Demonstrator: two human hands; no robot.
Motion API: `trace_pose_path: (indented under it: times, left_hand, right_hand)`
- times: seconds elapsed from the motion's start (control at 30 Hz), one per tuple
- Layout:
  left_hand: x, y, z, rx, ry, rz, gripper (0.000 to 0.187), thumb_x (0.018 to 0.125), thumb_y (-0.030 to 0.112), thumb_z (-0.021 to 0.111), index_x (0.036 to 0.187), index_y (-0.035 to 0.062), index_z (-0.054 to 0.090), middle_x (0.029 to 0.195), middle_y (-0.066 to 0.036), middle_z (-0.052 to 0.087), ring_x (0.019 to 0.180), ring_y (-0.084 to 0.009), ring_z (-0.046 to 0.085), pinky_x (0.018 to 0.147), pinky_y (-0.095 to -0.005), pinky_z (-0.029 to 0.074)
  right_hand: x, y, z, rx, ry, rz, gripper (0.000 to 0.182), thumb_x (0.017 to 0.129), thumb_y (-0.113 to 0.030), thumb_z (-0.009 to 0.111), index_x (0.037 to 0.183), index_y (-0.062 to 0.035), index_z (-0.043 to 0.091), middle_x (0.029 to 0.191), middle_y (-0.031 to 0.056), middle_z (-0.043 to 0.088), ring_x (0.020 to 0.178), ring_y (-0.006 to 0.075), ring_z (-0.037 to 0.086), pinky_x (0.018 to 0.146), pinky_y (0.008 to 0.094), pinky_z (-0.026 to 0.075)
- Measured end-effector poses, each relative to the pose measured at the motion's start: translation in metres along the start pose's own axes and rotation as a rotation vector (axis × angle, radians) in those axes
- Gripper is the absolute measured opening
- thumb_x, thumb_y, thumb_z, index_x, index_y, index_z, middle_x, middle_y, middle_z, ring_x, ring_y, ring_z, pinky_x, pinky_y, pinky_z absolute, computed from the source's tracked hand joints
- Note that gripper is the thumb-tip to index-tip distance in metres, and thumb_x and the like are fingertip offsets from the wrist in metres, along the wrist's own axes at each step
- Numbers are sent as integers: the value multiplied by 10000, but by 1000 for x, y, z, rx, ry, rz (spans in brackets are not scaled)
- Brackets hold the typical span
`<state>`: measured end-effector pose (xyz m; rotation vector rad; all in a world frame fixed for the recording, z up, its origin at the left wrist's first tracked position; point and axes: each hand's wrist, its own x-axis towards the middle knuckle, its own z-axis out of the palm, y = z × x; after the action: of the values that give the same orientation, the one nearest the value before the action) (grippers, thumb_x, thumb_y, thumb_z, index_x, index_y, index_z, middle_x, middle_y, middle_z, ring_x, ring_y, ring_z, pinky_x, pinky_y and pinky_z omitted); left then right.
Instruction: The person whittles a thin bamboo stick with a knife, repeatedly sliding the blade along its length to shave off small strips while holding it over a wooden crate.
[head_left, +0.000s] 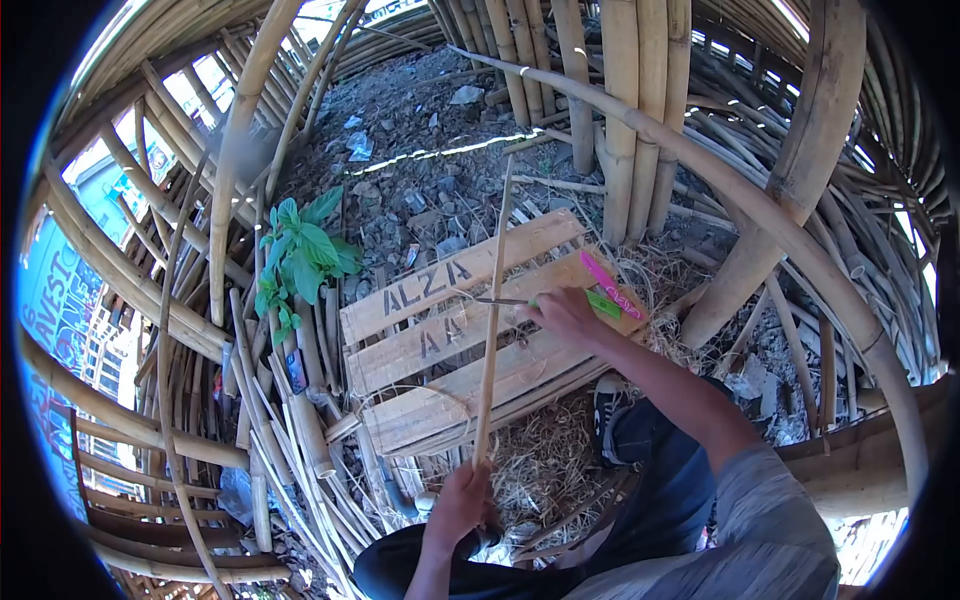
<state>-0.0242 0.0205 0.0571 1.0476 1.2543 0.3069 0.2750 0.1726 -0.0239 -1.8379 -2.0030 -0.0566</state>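
My left hand [462, 503] is closed around the lower end of a long thin bamboo strip [492, 340], which stands up and away from me across the crate. My right hand [565, 314] grips a knife [503, 301] whose thin blade points left and meets or crosses the strip near its middle. Beneath both lies a slatted wooden crate [400, 362] with dark stencilled letters. Pink and green labels [603, 303] show on its right end, just beyond my right hand. The knife handle is mostly hidden in my fingers.
Leafy green plant [305, 250] at the left. Bamboo poles [632, 120] stand behind the crate, and a curved pole [760, 205] arches across the right. Shavings [555, 470] cover the ground by my shoe [607, 425]. Cut strips [285, 430] lie at the lower left.
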Motion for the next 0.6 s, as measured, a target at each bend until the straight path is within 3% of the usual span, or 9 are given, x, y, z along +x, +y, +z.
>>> trace_pose_path:
  times: [0.03, 0.13, 0.23, 0.27, 0.33, 0.37, 0.4, 0.5, 0.6]
  left_hand:
    - [-2, -3, -4, -18, 1, -46, 294, 969, 318, 436, 762, 110, 418, 545, 53, 340, 404, -47, 288, 349, -222, 209]
    - [4, -2, -12, 54, -20, -44, 305, 975, 371, 405, 860, 99, 483, 562, 27, 369, 418, -56, 325, 356, -215, 249]
    - [15, -6, -14, -81, -161, -73, 400, 968, 469, 363, 1052, 91, 462, 606, -24, 479, 441, -121, 473, 423, -245, 404]
    - [22, -8, -13, -78, -161, -78, 400, 968, 469, 363, 1052, 91, 462, 606, -24, 479, 441, -121, 473, 423, -245, 404]
    - [34, -13, -14, -168, -154, -60, 406, 968, 473, 349, 1090, 96, 441, 658, -64, 523, 509, -173, 557, 485, -275, 473]
    - [52, -26, -23, -184, -212, -93, 445, 968, 479, 327, 1202, 108, 403, 795, -123, 601, 667, -219, 627, 621, -332, 526]
    - [53, -25, -23, -187, -206, -102, 445, 968, 479, 327, 1202, 108, 403, 795, -123, 601, 667, -219, 627, 621, -332, 526]
    - [69, -6, -20, -211, -263, -73, 547, 965, 496, 289, 1354, 112, 305, 1089, -207, 611, 898, -273, 629, 864, -411, 473]
    - [95, -4, -19, -364, -307, -84, 566, 974, 483, 241, 1370, 80, 277, 1102, -193, 605, 924, -287, 628, 858, -395, 483]
  right_hand:
    - [1, -17, -18, 48, -190, 146, 552, 870, -511, 500, 733, 3, 648, 604, 168, 609, 597, 348, 625, 584, 442, 498]
    - [-7, -30, -32, 116, -326, 166, 529, 853, -507, 522, 797, 2, 655, 718, 199, 634, 696, 363, 637, 651, 444, 505]
    - [-9, -23, -26, 214, -381, 129, 484, 825, -483, 554, 866, -13, 661, 820, 216, 642, 786, 378, 636, 724, 454, 500]
    - [-8, -20, -23, 218, -382, 132, 484, 825, -483, 554, 866, -13, 661, 820, 216, 642, 786, 378, 636, 724, 454, 500]
    - [-6, -18, -22, 234, -423, 170, 446, 796, -456, 581, 911, -32, 662, 846, 211, 647, 823, 371, 634, 753, 458, 493]
    - [-7, -16, -22, 242, -428, 171, 446, 796, -456, 581, 911, -32, 662, 846, 211, 647, 823, 371, 634, 753, 458, 493]
    - [-8, -17, -24, 219, -453, 169, 427, 792, -439, 590, 907, -35, 663, 848, 211, 647, 823, 371, 633, 754, 457, 493]
    - [-8, -20, -30, 189, -505, 159, 410, 785, -420, 612, 915, -34, 656, 864, 204, 648, 833, 363, 638, 761, 447, 498]
    - [-12, -16, -28, 152, -496, 145, 396, 791, -408, 623, 923, -35, 649, 853, 184, 651, 825, 345, 645, 757, 433, 504]
